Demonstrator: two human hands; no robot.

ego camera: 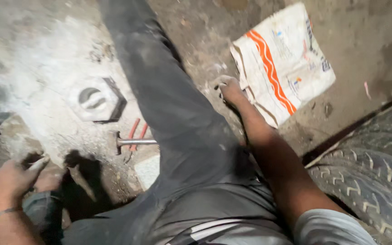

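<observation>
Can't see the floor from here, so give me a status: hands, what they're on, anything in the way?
Left hand grips a small dusty piece. Right hand rests at the white sack. Hammer lies untouched; outstretched leg between the hands.

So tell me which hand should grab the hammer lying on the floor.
Left, probably. The left hand sits on the same side of the outstretched leg as the hammer. The right hand rests beyond the leg, by the white sack.

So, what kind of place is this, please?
Probably a rough vehicle repair yard or tyre workshop, at floor level. A big treaded tyre lies on the right, a hammer and a large hex nut rest on the dusty ground, near a woven sack.
</observation>
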